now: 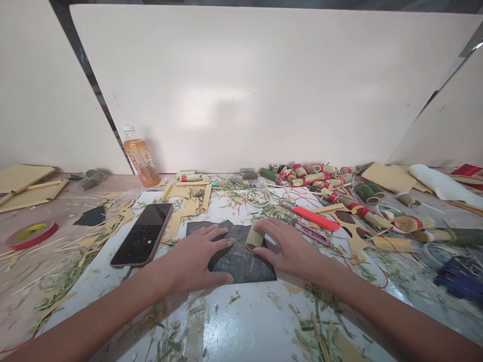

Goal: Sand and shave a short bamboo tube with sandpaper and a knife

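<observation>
Pale green bamboo tube: one, short, a cut length with a lighter rim at the open end nearer us.
Hidden part: our right fingers cover the tube's far end and right side; we cannot tell whether it lies flat or slightly tipped.
Right hand: clamped on the bamboo tube, thumb at its near end, fingers curled over the far end.
Tube's place: inside that grip, over the black sheet, well apart from our left thumb.
Left hand: left of the grip, fingers spread and laid on the sheet, whose far edge is ragged.
Phone: dark-screened, left of the left hand.
Orange-red comb: just beyond the grip, rightward.
Banded bamboo pieces: heaped beyond the grip to the right, overlapping too closely for us to count.
Dark blue object: far right of the grip, cut off, unclear to us.
</observation>
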A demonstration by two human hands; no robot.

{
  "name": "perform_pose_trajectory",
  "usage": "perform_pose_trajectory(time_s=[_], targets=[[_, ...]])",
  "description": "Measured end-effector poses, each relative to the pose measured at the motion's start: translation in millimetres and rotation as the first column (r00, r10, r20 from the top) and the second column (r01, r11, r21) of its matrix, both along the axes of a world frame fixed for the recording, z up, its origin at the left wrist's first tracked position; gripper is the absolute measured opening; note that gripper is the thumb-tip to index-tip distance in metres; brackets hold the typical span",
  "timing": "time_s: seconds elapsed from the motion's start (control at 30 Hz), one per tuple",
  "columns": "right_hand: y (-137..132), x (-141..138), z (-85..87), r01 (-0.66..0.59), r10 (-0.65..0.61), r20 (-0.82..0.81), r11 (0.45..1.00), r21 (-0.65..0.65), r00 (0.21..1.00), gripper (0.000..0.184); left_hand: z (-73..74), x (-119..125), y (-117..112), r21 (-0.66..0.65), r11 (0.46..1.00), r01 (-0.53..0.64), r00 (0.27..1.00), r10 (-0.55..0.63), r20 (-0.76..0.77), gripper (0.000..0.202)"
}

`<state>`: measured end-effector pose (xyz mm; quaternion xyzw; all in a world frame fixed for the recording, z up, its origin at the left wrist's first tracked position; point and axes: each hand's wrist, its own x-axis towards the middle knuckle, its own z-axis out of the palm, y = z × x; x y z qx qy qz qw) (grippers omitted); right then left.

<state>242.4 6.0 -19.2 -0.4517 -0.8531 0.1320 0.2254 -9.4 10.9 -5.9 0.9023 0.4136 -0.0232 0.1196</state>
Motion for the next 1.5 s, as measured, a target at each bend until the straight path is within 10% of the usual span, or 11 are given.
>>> perform_pose_trajectory(time_s=[0.5,0.63,0.77,1.5], targets=[[-10.8,-4.4,4.8,-0.155,0.156,0.012,0.986,-0.056,0.988,0.017,0.6,0.3,-1.1,0.028,1.000,0.007,1.000,-0.007,-0.007,0.078],[-7.9,-3.5,1.1,0.009,-0.009,-0.002,0.999,0.054,1.000,0.018,0.7,0.0,-1.2,0.034,0.999,0.005,1.000,-0.005,-0.004,0.077],[-7.2,-4.8,0.5,-0.137,0.136,0.032,0.991,0.001,0.990,0.026,0.5,-0.3,-0.9,0.029,0.999,0.013,1.000,-0.012,-0.002,0.075],[-8.3,-7.1,1.8,-0.060,0.060,-0.002,0.998,0.004,0.998,0.019,-0.6,0.2,-1.6,0.033,0.999,0.003,1.000,-0.003,0.009,0.078]])
